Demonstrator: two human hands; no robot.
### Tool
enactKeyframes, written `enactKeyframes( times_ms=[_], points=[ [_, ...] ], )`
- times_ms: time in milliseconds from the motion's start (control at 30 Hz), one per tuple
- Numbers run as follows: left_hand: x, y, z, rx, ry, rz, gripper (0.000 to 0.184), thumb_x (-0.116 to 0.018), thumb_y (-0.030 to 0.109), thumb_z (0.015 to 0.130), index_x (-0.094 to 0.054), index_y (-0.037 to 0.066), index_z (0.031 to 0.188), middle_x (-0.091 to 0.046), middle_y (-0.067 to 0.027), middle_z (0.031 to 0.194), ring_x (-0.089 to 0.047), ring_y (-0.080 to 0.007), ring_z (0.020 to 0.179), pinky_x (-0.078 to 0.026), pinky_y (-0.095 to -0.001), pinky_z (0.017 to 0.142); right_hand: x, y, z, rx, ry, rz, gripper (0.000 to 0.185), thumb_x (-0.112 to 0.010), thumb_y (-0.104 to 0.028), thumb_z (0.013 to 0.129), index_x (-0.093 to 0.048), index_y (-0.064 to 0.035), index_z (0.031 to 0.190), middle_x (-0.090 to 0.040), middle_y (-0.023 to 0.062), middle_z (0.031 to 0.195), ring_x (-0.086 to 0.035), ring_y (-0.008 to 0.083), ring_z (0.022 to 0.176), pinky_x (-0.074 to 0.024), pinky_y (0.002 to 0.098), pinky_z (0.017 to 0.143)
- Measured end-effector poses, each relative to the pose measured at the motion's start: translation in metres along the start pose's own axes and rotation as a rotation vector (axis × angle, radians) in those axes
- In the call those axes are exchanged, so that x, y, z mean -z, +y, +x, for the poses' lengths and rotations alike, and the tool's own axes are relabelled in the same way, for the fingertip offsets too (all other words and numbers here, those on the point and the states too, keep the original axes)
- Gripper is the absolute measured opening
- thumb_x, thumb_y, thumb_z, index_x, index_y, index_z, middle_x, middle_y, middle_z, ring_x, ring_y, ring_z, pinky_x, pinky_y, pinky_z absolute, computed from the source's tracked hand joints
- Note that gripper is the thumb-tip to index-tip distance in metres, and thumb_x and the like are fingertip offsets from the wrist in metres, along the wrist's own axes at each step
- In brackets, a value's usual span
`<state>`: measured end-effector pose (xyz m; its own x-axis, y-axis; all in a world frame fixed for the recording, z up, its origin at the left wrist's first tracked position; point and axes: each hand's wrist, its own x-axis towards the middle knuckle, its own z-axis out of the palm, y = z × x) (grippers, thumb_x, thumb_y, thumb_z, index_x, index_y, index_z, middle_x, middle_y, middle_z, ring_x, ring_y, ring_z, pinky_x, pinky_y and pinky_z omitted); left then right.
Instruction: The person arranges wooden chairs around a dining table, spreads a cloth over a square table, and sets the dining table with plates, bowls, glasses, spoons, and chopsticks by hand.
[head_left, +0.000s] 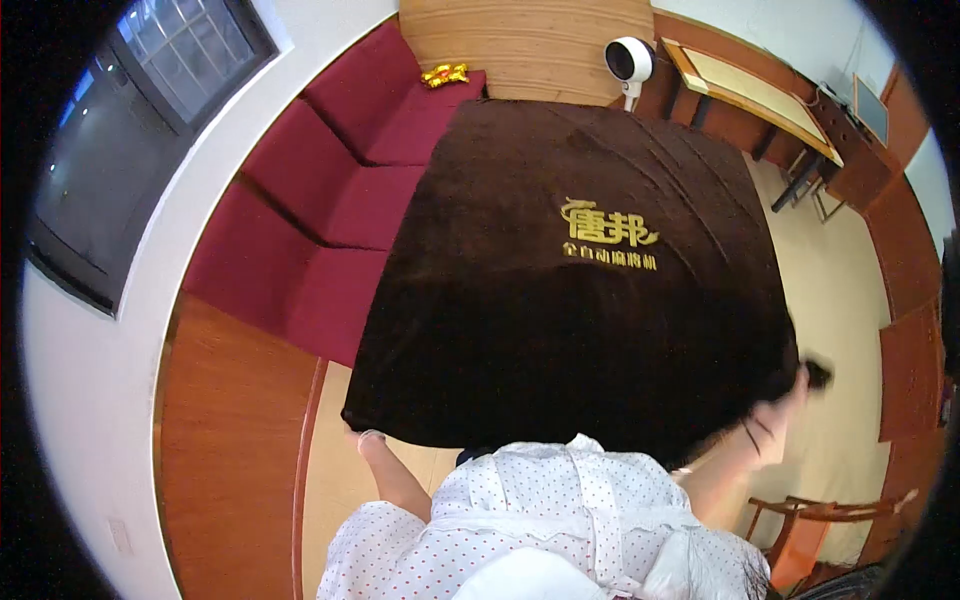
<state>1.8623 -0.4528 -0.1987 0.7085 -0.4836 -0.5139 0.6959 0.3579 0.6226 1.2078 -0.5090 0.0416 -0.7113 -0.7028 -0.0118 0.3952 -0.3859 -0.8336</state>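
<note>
A dark brown plush table cover (570, 330) with gold Chinese lettering and a gold emblem spreads across the middle of the view, its near edge close to my body. At the near left corner my left hand (364, 437) grips the edge of the cover, its fingers mostly hidden by the cloth. Out at the right side my right hand (790, 398) is blurred and closed on the near right edge. A dark bit of cloth sticks out beyond that hand. What lies under the cover is hidden.
Maroon seats (300, 265) line the left wall, with shiny gold-and-red packets (445, 75) on the far one. A white fan (629, 60) stands behind the cover. A wood-edged table (755, 90) is at back right, and a wooden chair (800, 540) at near right.
</note>
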Motion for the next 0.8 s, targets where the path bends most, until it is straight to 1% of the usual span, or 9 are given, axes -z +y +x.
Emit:
enactKeyframes(
  times_ms=[100,133,200,267,500,600,667,733,800],
  points=[
    [-0.041,0.02,-0.051,-0.152,0.118,-0.197,0.043,-0.052,0.024,0.073,-0.048,0.0,0.108,-0.05,-0.0134,0.109,-0.046,-0.0286,0.101,-0.034,-0.0386,0.091,-0.127,0.021,-0.089,0.589,-0.823,-1.408,0.009,-0.051,-0.006,0.074,-0.057,-0.0012,0.08,-0.058,0.0094,0.071,-0.053,0.0164,0.063,-0.0424,0.0287,0.056],
    [-0.045,0.023,-0.06,-0.146,0.112,-0.194,0.043,-0.052,0.024,0.073,-0.048,0.0,0.108,-0.05,-0.0134,0.109,-0.046,-0.0286,0.101,-0.034,-0.0386,0.091,-0.142,0.044,-0.134,-0.06,-0.848,-0.897,0.009,-0.056,-0.008,0.072,-0.056,0.0001,0.075,-0.053,0.0134,0.061,-0.049,0.0141,0.054,-0.0403,0.029,0.05],
    [-0.054,0.031,-0.074,-0.12,-0.103,-0.308,0.044,-0.053,0.022,0.073,-0.046,-0.002,0.109,-0.047,-0.0147,0.113,-0.042,-0.0287,0.106,-0.032,-0.0387,0.093,-0.15,0.065,-0.182,-0.055,-1.728,-0.74,0.023,-0.057,-0.017,0.077,-0.055,0.0037,0.085,-0.055,0.015,0.066,-0.049,0.0131,0.057,-0.0416,0.0295,0.054],
    [-0.073,0.04,-0.097,-0.133,-0.214,-0.336,0.044,-0.051,0.022,0.075,-0.044,-0.003,0.111,-0.045,-0.0152,0.115,-0.041,-0.0293,0.107,-0.031,-0.0406,0.094,-0.122,0.099,-0.206,-0.267,-2.131,-0.445,0.025,-0.052,-0.021,0.08,-0.054,0.0035,0.087,-0.054,0.0191,0.068,-0.052,0.0161,0.058,-0.0421,0.0295,0.055],
    [-0.121,-0.025,-0.167,0.44,-1.024,0.069,0.037,-0.049,0.022,0.075,-0.047,0.0,0.105,-0.048,-0.0114,0.107,-0.043,-0.0227,0.099,-0.033,-0.0353,0.088,-0.06,0.087,-0.2,-0.483,-1.449,-0.608,0.026,-0.05,-0.013,0.08,-0.052,0.0034,0.101,-0.06,0.0095,0.09,-0.052,0.0121,0.079,-0.0415,0.0251,0.073],
    [-0.148,-0.081,-0.277,0.55,-1.979,0.896,0.029,-0.055,0.018,0.071,-0.052,0.0,0.093,-0.053,-0.0089,0.094,-0.047,-0.0185,0.087,-0.038,-0.0309,0.077,-0.031,0.102,-0.207,-0.605,-1.021,-0.907,0.025,-0.051,-0.015,0.08,-0.055,-0.0002,0.1,-0.06,0.0083,0.09,-0.053,0.0137,0.081,-0.0419,0.027,0.075],
    [-0.139,-0.074,-0.34,0.599,-2.518,0.905,0.023,-0.059,0.015,0.068,-0.055,0.0,0.085,-0.056,-0.0073,0.085,-0.049,-0.0156,0.078,-0.04,-0.028,0.07,-0.012,0.118,-0.214,-0.736,-0.755,-0.978,0.025,-0.051,-0.015,0.08,-0.055,-0.0004,0.1,-0.06,0.0086,0.09,-0.053,0.0144,0.081,-0.042,0.0275,0.075],
    [-0.11,-0.074,-0.354,0.789,-2.547,0.568,0.016,-0.057,0.016,0.071,-0.051,0.001,0.07,-0.051,-0.004,0.063,-0.044,-0.0123,0.059,-0.039,-0.0282,0.056,0.013,0.131,-0.227,-0.83,-0.572,-0.962,0.025,-0.051,-0.015,0.079,-0.055,-0.0005,0.1,-0.06,0.0089,0.089,-0.053,0.0151,0.081,-0.0421,0.0279,0.074],
    [-0.085,-0.099,-0.312,1.06,-2.546,0.974,0.011,-0.056,0.013,0.068,-0.049,0.004,0.066,-0.052,0.003,0.069,-0.045,-0.0088,0.067,-0.038,-0.0229,0.062,0.036,0.142,-0.243,-0.894,-0.422,-0.899,0.025,-0.051,-0.016,0.079,-0.055,-0.0007,0.099,-0.06,0.0092,0.089,-0.053,0.0158,0.08,-0.0422,0.0283,0.074]
  ],
)
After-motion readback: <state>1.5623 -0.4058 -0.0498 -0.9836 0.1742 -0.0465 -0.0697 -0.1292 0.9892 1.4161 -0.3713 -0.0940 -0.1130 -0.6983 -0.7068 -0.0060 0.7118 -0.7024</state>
